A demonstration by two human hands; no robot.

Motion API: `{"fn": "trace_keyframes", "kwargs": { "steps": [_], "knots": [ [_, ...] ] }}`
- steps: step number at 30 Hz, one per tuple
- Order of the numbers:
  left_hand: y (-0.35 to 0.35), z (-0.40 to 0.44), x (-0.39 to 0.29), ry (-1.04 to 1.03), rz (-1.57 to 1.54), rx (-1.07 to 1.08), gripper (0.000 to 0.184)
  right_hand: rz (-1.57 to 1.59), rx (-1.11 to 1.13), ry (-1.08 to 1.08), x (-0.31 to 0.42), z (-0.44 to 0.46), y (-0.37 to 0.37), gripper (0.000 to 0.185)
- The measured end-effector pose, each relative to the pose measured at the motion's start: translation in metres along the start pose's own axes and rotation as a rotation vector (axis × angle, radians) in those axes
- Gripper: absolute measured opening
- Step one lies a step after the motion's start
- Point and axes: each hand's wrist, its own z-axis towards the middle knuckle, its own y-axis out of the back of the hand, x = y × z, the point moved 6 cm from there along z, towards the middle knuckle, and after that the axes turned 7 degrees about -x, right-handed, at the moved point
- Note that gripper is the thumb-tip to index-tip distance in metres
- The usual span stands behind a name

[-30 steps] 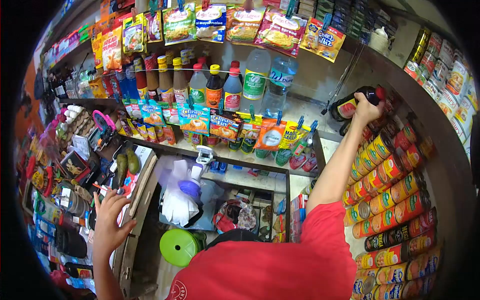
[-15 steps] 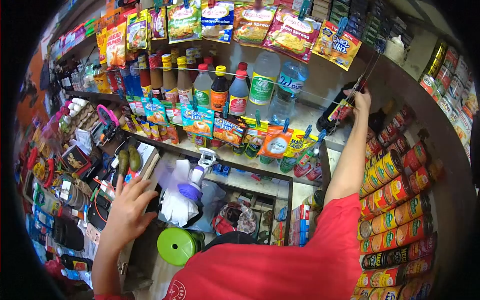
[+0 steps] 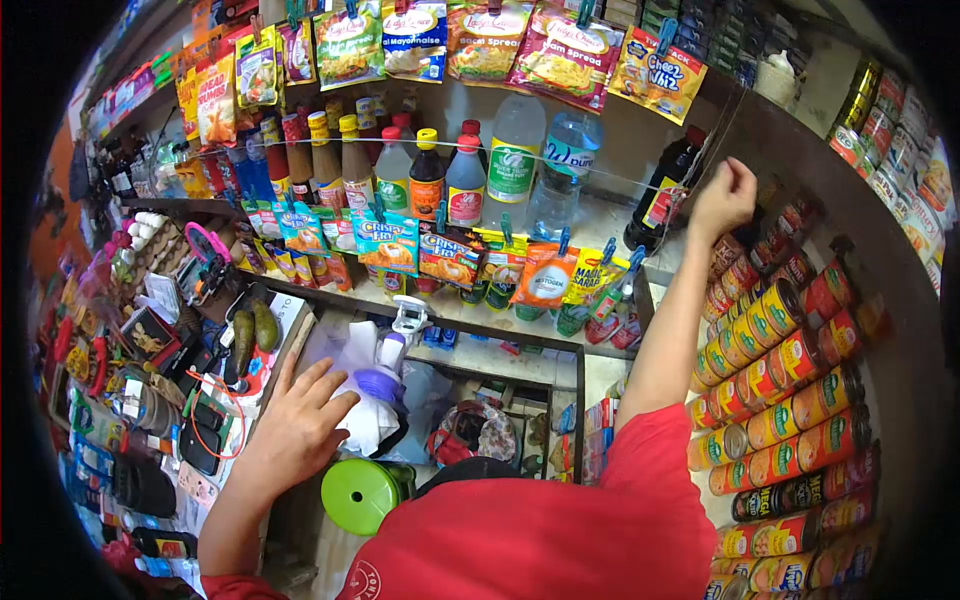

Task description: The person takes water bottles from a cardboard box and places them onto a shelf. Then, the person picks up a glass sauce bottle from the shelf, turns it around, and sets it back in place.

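Note:
A dark bottle with a red and yellow label (image 3: 665, 195) stands, leaning slightly in this view, at the right end of the bottle shelf. My right hand (image 3: 726, 198) is just right of it, apart from it, with curled fingers and nothing visible in them. My left hand (image 3: 305, 418) hovers palm down at the lower left, fingers spread and holding nothing. Beside its fingertips are a white plastic bag (image 3: 362, 425) and a purple and white object (image 3: 380, 384). Below it to the right is a green round stool (image 3: 362, 497).
Large clear bottles (image 3: 514, 165) and sauce bottles line the shelf behind a string. Seasoning packets (image 3: 387, 243) hang along its edge, with spread pouches (image 3: 566, 55) clipped above. Stacked cans (image 3: 770, 400) fill the right side. Eggs (image 3: 147, 222) and a cluttered counter lie left.
My right hand has let go of the dark bottle and drawn away to its right; the bottle now stands on the shelf. My left hand has shifted right, toward the white bag.

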Motion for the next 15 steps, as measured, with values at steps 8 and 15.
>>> {"fn": "trace_keyframes", "kwargs": {
  "steps": [8,15],
  "knots": [
    [0.005,-0.018,-0.003,0.016,0.036,-0.021,0.051,-0.548,0.407,0.169,-0.005,-0.030,-0.102,0.048],
    [0.008,-0.051,0.005,0.158,0.022,-0.035,0.050,-0.493,0.426,-0.084,-0.085,-0.002,-0.134,0.027]
  ]
}}
